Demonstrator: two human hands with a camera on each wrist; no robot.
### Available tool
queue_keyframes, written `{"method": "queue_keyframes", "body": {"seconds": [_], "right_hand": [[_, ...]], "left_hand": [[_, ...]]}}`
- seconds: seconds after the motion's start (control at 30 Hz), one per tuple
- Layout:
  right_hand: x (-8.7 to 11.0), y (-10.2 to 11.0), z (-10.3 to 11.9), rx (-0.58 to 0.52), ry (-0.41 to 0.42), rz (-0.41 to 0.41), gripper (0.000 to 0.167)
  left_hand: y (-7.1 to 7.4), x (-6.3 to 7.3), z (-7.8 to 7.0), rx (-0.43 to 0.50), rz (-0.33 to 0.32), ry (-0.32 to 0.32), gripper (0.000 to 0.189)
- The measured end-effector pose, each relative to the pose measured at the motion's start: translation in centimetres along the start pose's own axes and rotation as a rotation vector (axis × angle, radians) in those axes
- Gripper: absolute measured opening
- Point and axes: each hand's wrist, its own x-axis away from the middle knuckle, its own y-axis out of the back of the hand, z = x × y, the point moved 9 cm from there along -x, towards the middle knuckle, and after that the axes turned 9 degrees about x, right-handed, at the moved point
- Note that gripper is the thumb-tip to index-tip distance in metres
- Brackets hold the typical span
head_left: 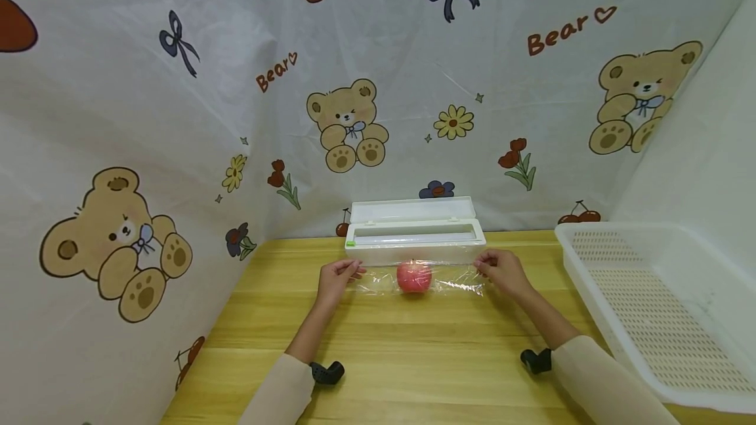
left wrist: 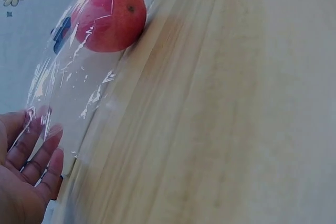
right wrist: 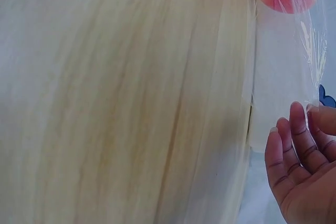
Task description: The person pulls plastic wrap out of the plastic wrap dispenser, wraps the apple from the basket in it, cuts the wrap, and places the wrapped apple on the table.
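A sheet of clear plastic wrap [head_left: 455, 279] stretches between my two hands, over a red apple [head_left: 414, 277] on the wooden table. My left hand [head_left: 339, 277] pinches the wrap's left end between thumb and index finger, the other fingers loosely spread in the left wrist view. At the right end, my right hand [head_left: 501, 269] pinches the wrap the same way, thumb against index finger [right wrist: 297, 116]. Just behind the apple stands a white wrap dispenser box [head_left: 413, 255], its lid [head_left: 413, 208] raised. A pale roll [head_left: 416, 238] shows in its slot.
On the right of the wooden table [head_left: 413, 359] stands a large white basket [head_left: 590, 320] with a perforated base. A white cloth [head_left: 401, 38] printed with bears hangs behind and to the left. Each wrist wears a black camera mount.
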Motion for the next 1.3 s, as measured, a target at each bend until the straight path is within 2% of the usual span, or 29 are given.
{"method": "queue_keyframes", "body": {"seconds": [0.13, 0.3, 0.63, 0.87, 1.3], "right_hand": [[0.0, -0.1, -0.1, -0.003, -0.01, 0.008, 0.012], [-0.1, -0.1, 0.0, -0.007, -0.007, 0.011, 0.013], [-0.3, -0.2, -0.3, -0.009, -0.019, 0.007, 0.012], [-0.4, -0.3, -0.2, -0.003, -0.005, 0.008, 0.013], [-1.1, -0.4, -0.9, 0.056, -0.06, 0.013, 0.014]], "left_hand": [[-0.2, 0.2, -0.3, 0.012, 0.01, 0.019, 0.026], [0.0, 0.0, 0.3, 0.024, 0.004, 0.035, 0.027], [0.2, 0.2, 0.5, 0.07, -0.006, 0.069, 0.026], [0.2, 0.0, 0.9, 0.107, 0.01, 0.1, 0.028], [0.6, -0.4, 1.5, 0.119, 0.007, 0.088, 0.026]]}}
